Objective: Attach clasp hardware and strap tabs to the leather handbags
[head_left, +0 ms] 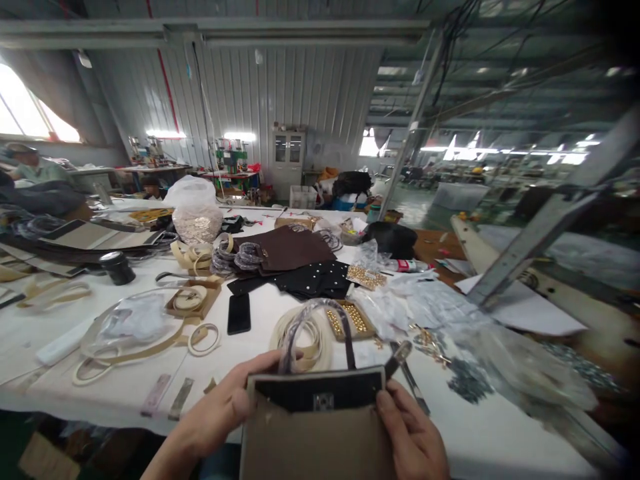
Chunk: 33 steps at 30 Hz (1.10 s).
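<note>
A taupe handbag [315, 443] with light edging and a black lining stands upright between my hands at the table's near edge. Its top gapes a little, and a small metal lock plate [323, 401] shows inside on the black. The arched handle [300, 323] is wrapped in clear plastic and rises above the opening. My left hand [225, 407] is closed on the bag's upper left corner, its fingers partly behind the handle. At the upper right edge my right hand [413, 430] pinches the side, thumb in front. A short dark strap end [399, 357] sticks up beside it.
Behind the bag lie a coil of cream strip [305, 340], a box of gold studs [357, 319], and a black phone [239, 313]. Tape rolls [204, 339] are at left. Loose metal parts [469, 380] and plastic bags [525, 360] lie right. A person [37, 167] sits far left.
</note>
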Motion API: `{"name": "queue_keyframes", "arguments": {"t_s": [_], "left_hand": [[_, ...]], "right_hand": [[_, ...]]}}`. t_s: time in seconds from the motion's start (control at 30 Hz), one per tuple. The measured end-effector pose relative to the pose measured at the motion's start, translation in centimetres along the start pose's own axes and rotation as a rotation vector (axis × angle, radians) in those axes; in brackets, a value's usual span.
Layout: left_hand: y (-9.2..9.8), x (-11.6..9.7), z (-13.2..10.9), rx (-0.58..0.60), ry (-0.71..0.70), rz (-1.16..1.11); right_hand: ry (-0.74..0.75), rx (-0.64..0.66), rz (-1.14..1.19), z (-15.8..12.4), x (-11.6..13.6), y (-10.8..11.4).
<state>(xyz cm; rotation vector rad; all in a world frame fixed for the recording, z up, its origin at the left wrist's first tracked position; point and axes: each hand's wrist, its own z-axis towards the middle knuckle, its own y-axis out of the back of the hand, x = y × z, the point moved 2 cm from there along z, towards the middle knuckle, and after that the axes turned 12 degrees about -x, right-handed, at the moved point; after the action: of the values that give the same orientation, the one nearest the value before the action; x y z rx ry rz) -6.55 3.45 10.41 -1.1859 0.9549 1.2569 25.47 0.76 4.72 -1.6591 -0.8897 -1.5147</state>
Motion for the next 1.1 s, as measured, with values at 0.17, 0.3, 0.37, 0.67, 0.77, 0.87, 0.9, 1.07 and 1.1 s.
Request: {"name": "queue_keyframes", "arguments": {"t_s": [0.17, 0.3, 0.37, 0.67, 0.77, 0.87, 0.9, 1.07, 1.1], "left_hand": [[-1.2, 3.4, 5.1, 0.069, -0.004, 0.354], [-1.1, 7.3, 9.5, -0.055, -0.035, 0.568], [-0.9, 8.9, 11.0, -0.060, -0.017, 0.589], [-0.9, 14.9, 10.7, 0.034, 0.051, 0.679], [-1.1, 17.4, 10.2, -0.055, 0.084, 0.803], [-1.6, 18.9, 9.9, -0.143, 0.155, 0.880], [-1.9, 19.1, 9.8, -0.160, 0.168, 0.887], [-3.4, 18.2, 9.7, -0.194, 0.107, 0.942], [-3.5, 18.0, 9.8, -0.183, 0.091, 0.963]], "right_hand": [[-0.001, 0.156, 0.002, 5.8, -1.4, -3.7], [0.126, 0.208, -0.086, 10.7, -3.1, -6.8], [0.192, 0.222, -0.165, 12.9, -4.0, -8.1], [0.363, 0.100, -0.572, 16.6, -7.9, -9.4], [0.352, 0.090, -0.638, 16.8, -8.9, -9.5], [0.356, 0.073, -0.683, 16.8, -9.4, -9.7], [0.361, 0.067, -0.693, 16.8, -9.5, -9.7], [0.365, 0.091, -0.700, 16.4, -9.4, -9.3], [0.350, 0.100, -0.693, 16.4, -9.3, -9.3]]}}
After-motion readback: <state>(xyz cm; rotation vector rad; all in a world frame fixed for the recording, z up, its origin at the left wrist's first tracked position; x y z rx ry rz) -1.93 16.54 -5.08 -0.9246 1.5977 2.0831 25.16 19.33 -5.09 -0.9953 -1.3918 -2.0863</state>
